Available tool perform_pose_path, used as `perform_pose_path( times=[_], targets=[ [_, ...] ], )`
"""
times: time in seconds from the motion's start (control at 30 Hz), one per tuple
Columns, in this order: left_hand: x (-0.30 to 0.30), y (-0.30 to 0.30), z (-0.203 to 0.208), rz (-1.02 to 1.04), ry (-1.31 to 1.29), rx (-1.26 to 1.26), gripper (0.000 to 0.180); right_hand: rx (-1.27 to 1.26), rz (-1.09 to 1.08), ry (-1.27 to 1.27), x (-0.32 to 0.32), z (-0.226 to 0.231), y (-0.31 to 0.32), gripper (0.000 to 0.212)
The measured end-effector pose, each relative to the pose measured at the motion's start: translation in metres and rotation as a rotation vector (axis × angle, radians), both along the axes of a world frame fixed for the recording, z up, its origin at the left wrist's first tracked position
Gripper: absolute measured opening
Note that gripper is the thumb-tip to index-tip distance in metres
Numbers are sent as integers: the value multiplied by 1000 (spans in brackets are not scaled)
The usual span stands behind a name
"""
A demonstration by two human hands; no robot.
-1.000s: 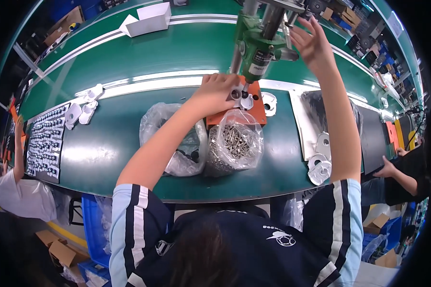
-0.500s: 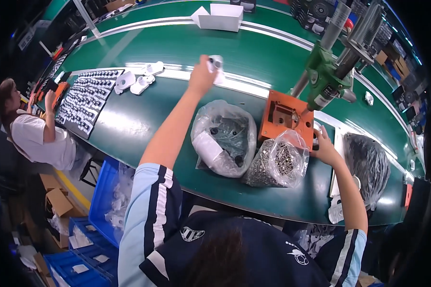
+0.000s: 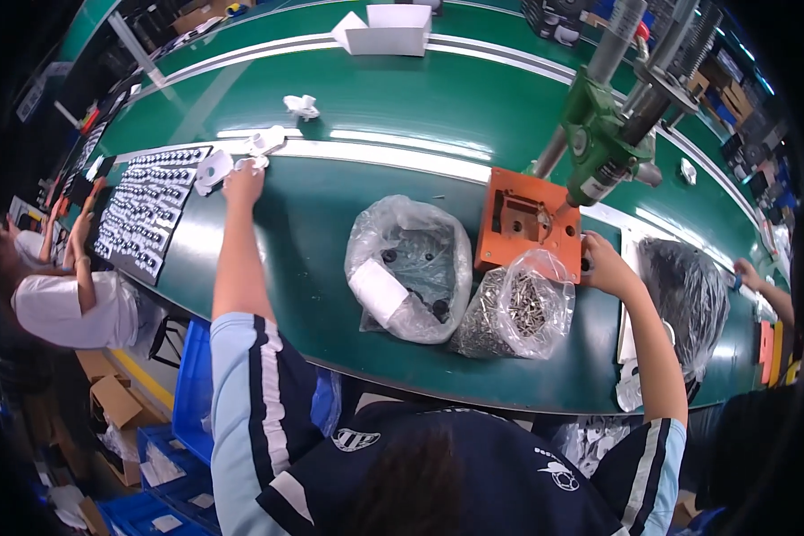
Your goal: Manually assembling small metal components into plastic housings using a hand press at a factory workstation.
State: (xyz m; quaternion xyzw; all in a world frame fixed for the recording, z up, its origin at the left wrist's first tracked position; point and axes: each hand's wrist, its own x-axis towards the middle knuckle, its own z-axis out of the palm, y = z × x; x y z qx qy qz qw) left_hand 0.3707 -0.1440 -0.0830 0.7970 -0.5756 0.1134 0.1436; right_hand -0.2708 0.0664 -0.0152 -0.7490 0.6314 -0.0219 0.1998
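My left hand (image 3: 244, 183) reaches out to the far left, its fingers closed around a small white plastic part (image 3: 255, 163). Beside it lie a flat white part with a hole (image 3: 213, 171) and another white part (image 3: 267, 140). A further white part (image 3: 302, 107) rests beyond, on the green belt. My right hand (image 3: 609, 268) is curled against the right side of an orange fixture block (image 3: 502, 219); its fingertips are partly hidden, and what they hold cannot be made out. A green press (image 3: 603, 147) stands over the block.
Nearest me stand a clear bag of screws (image 3: 482, 317) and a clear bag with black pieces (image 3: 366, 232). A black bag (image 3: 683, 295) lies at right. Left are rows of small parts on a board (image 3: 152, 201) and a co-worker (image 3: 71, 304). An open white box (image 3: 389, 40) sits far back.
My left hand has let go of a white part on the belt and swung left to the other white parts. My right hand stays by the orange block. Another person's hand has appeared at far right.
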Motion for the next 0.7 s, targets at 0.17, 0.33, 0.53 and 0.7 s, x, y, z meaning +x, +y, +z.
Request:
perform_pose_path(
  times=[0.17,0.33,0.53,0.7],
  targets=[
    [3,15,-12,-384,-21,-178,34,-152,-189,-93,4,15,29,45],
    [-106,93,50,-458,440,-191,30,136,-527,-1141,5,56,69,24],
    [-236,179,98,-1068,935,-348,16,57,-339,-1573,80,83,86,41],
    [-313,239,139,-1407,847,-462,27,-185,-155,-1322,125,103,86,39]
  ],
)
